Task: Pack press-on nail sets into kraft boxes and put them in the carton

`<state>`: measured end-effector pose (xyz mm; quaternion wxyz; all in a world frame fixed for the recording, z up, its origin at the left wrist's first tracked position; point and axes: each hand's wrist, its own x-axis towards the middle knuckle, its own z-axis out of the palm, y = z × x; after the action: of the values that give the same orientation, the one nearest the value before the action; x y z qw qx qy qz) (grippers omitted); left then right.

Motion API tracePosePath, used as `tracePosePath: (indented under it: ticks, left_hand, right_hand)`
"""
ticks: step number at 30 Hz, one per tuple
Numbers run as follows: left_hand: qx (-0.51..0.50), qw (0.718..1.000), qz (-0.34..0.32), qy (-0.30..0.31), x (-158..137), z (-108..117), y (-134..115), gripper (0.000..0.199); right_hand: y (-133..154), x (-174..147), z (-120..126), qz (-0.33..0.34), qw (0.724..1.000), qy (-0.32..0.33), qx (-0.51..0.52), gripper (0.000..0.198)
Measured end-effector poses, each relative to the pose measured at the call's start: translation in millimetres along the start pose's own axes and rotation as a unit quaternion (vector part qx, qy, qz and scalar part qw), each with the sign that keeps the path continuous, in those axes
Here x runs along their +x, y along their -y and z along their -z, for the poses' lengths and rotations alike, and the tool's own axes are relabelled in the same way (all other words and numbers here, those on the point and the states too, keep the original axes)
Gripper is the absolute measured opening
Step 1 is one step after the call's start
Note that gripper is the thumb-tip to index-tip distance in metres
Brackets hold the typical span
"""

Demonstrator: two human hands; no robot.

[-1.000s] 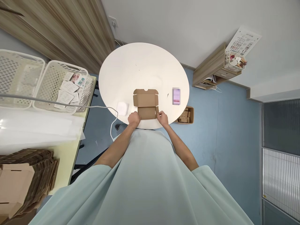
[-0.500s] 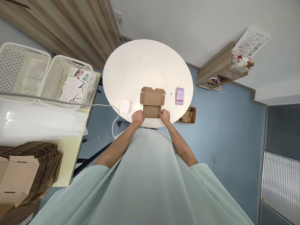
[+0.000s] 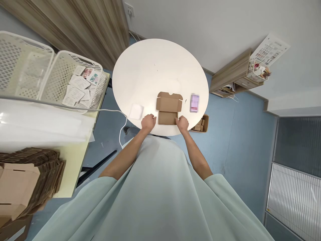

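Note:
A small brown cardboard box (image 3: 168,118) lies on the round white table (image 3: 150,80), close to its near edge. Its lid is up and folded back away from me, with the side flaps spread. My right hand (image 3: 182,124) grips the box's right wall, thumb at the inner side. Just left of the box, a small gap apart from it, my left hand (image 3: 148,122) is loosely curled with nothing seen in it. A white rounded-square object (image 3: 136,111) sits left of that hand. To the right lies a blurred purple-pink item (image 3: 194,103).
On the left side table (image 3: 71,167) are white baskets, one (image 3: 59,72) with paper packets (image 3: 77,90), clear plastic sheeting (image 3: 45,129) and stacked flat cartons (image 3: 32,180). A white cable (image 3: 110,110) crosses to the round table. A carton of small boxes (image 3: 205,124) stands at the right.
My left hand has come off the box's left wall and now sits slightly apart from it. The right hand stays on the right wall. The whole view has shifted slightly.

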<state>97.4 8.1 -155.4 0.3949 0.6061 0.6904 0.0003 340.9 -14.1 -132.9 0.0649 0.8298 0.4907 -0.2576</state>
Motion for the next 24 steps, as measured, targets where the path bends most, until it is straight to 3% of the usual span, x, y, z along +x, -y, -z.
tracePosePath:
  ticks: [5, 12, 18, 24]
  left_hand:
    - [-0.05, 0.992, 0.08, -0.087, 12, 24, 24, 0.05]
    - [-0.068, 0.98, 0.159, -0.096, 33, 48, 55, 0.068]
    - [-0.046, 0.987, 0.142, -0.057, 39, 58, 73, 0.063]
    - [-0.03, 0.99, 0.127, -0.052, 35, 68, 72, 0.063]
  right_hand:
    - [3, -17, 6, -0.002, 0.999, -0.026, 0.036, 0.026]
    - [27, -34, 3, -0.002, 0.998, -0.035, 0.045, 0.023]
    - [44, -48, 2, -0.024, 0.998, -0.035, 0.053, 0.023]
    - [61, -56, 2, -0.029, 0.998, -0.033, 0.052, 0.024]
